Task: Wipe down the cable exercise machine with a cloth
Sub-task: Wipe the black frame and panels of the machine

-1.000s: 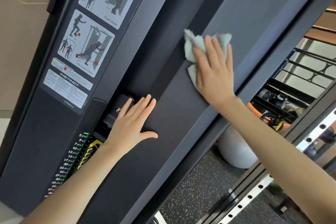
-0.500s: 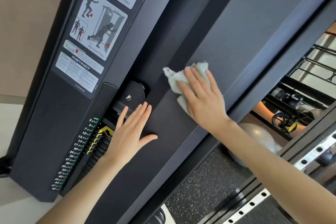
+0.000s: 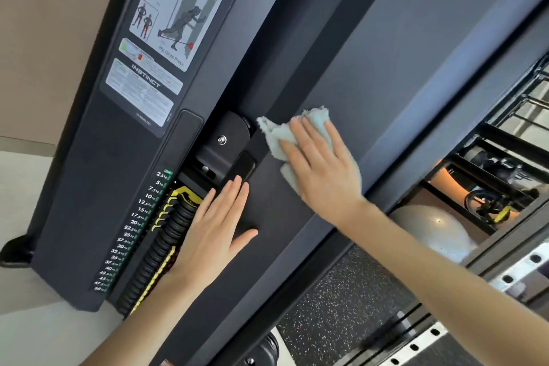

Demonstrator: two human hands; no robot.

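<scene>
Head view: the pale blue cloth [image 3: 277,135] lies flat on the dark panel [image 3: 371,68] of the cable machine, just right of the black pulley bracket [image 3: 227,134]. The right hand [image 3: 323,169] presses it with straight, spread fingers [image 3: 300,135], and the cloth corners stick out past the fingertips toward the bracket. The left hand [image 3: 214,229] rests flat just below the bracket, its fingers straight and holding nothing. The slot below and left of the bracket holds the black weight stack [image 3: 166,249]. The right edge of the panel passes just beside the right wrist.
</scene>
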